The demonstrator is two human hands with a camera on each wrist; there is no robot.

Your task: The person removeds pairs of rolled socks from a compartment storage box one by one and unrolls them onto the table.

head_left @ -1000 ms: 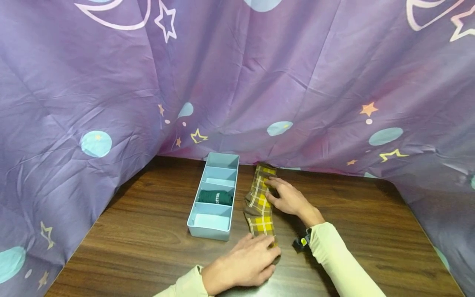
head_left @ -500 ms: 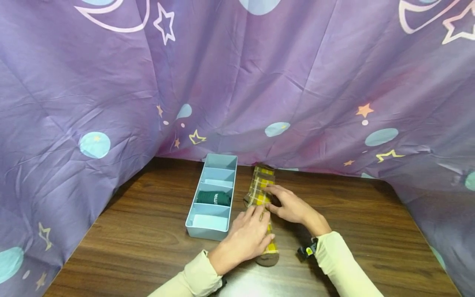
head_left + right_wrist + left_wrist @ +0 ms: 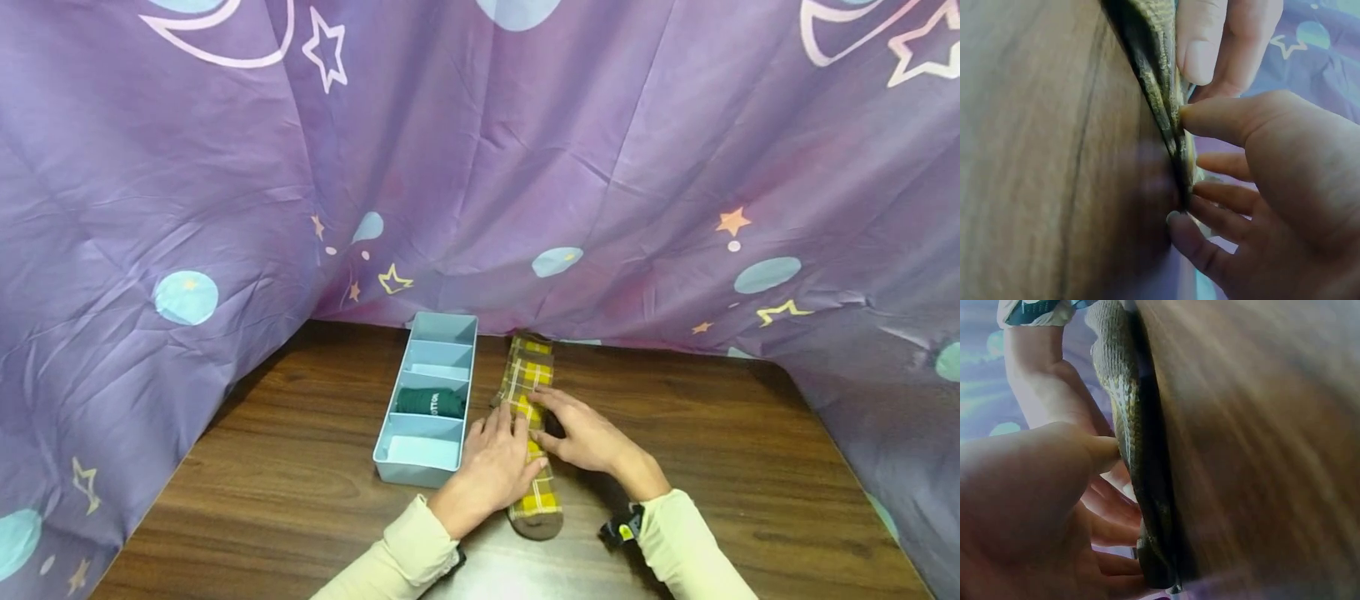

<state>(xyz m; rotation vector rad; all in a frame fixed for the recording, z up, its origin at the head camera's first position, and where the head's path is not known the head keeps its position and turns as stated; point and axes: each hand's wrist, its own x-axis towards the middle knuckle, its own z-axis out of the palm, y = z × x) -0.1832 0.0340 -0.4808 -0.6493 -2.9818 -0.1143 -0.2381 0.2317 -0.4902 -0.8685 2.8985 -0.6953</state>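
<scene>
A yellow-and-brown plaid sock [image 3: 538, 502] lies lengthwise on the table, its brown toe nearest me and its cuff by the curtain. Layered edges at its side in the right wrist view [image 3: 1157, 94] suggest a second layer of sock fabric. My left hand [image 3: 491, 462] rests on the middle of the sock, fingers extended forward and thumb on the fabric. From the right side, my right hand [image 3: 588, 429] touches the sock with thumb and fingertips. In the left wrist view the sock [image 3: 1121, 400] runs close along the table, partly behind the fingers.
Left of the sock stands a light blue divided box [image 3: 416, 476]. One of its middle compartments holds a rolled dark green sock [image 3: 430, 402] with white lettering. A purple curtain [image 3: 450, 167] with stars and moons hangs along the back and sides of the wooden table [image 3: 285, 467].
My left hand has moved forward from the toe to the middle of the sock, uncovering the toe. The right hand has slid slightly toward me along the sock's right edge.
</scene>
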